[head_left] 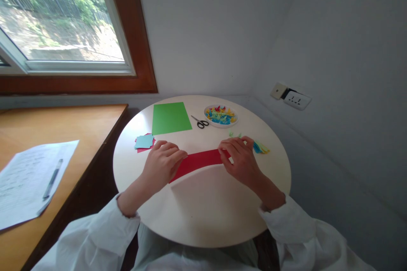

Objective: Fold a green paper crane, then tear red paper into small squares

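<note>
1. Gripped at its left end by the left hand [163, 161] and pinched at its right end by the right hand [240, 159], the red paper [200, 163] has both hands clamped on it, as I read my feed.
2. That paper spans the gap between the hands above the table [203, 220], its near edge bowed, a shadow beneath. I can't tell whether it is folded or single.
3. On progress, I'd judge the work partway: a white dish [235, 124] on the far side holds many small cut-outs [220, 115] in yellow, blue, green and red, which look finished.
4. Far left, the green sheet [171, 117] lies flat and looks whole; scissors [199, 121] lie unheld between it and the dish. Paper squares [144, 141] sit stacked near the left hand. How much is left, I can't say.
5. Just beyond the right hand I see pale green pieces [234, 135], and beside it a coloured bundle [261, 147], partly hidden.
6. The tabletop is round and white. At left stands a wooden desk [85, 123] with written papers [25, 182] and a pen [52, 179], below a brown-framed window [63, 25]; the right wall carries a socket [297, 100].
</note>
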The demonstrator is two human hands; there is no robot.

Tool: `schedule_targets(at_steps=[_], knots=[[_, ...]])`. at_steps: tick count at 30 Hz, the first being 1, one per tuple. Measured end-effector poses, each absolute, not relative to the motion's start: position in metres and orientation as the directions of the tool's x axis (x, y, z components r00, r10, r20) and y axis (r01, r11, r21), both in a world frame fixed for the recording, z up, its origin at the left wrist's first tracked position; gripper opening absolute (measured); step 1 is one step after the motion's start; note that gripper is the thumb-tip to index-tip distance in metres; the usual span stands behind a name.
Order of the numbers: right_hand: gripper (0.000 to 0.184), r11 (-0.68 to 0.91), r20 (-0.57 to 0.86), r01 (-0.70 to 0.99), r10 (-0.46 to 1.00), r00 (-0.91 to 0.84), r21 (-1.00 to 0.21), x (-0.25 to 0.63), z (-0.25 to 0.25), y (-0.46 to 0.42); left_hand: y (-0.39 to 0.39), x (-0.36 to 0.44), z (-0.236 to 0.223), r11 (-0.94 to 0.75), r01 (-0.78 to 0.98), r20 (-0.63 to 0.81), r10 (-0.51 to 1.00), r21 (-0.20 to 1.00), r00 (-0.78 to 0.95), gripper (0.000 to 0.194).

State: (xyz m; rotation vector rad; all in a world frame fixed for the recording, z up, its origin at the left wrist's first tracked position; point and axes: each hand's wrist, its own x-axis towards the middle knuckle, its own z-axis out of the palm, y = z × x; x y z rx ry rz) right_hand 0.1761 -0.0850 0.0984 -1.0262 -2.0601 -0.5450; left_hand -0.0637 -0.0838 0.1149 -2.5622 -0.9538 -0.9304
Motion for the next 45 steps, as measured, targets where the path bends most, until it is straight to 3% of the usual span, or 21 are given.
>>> schedule_targets(at_steps=[24,26,29,32,34,40,45], knots=[[0.009,0.452,0.809,0.887,0.485,-0.332,0.092,0.223,0.095,-0.075,-0.079,-0.078,0.108,-0.743,0.669,0.674,0.502,0.015,0.542,0.024],[0.009,0.447,0.828,0.894,0.489,-0.275,0.032,0.229,0.093,-0.073,-0.079,-0.081,0.11,-0.738,0.673,0.673,0.52,0.044,0.526,0.024],[0.007,0.518,0.821,0.837,0.546,-0.168,-0.173,0.232,0.092,-0.072,-0.079,-0.083,0.112,-0.72,0.688,0.651,0.565,0.09,0.507,0.024],[0.03,0.563,0.713,0.726,0.686,-0.143,-0.396,0.224,0.092,-0.075,-0.079,-0.084,0.113,-0.713,0.692,0.638,0.586,0.115,0.499,0.022],[0.041,0.561,0.658,0.674,0.739,-0.145,-0.481,0.216,0.093,-0.076,-0.078,-0.083,0.114,-0.718,0.684,0.638,0.589,0.131,0.496,0.021],[0.024,0.566,0.616,0.525,0.782,-0.097,-0.636,0.2,0.086,-0.074,-0.077,-0.082,0.112,-0.729,0.654,0.621,0.612,0.203,0.49,0.02],[0.018,0.554,0.644,0.512,0.765,-0.002,-0.656,0.192,0.078,-0.072,-0.076,-0.079,0.11,-0.679,0.679,0.608,0.673,0.28,0.422,0.019]])
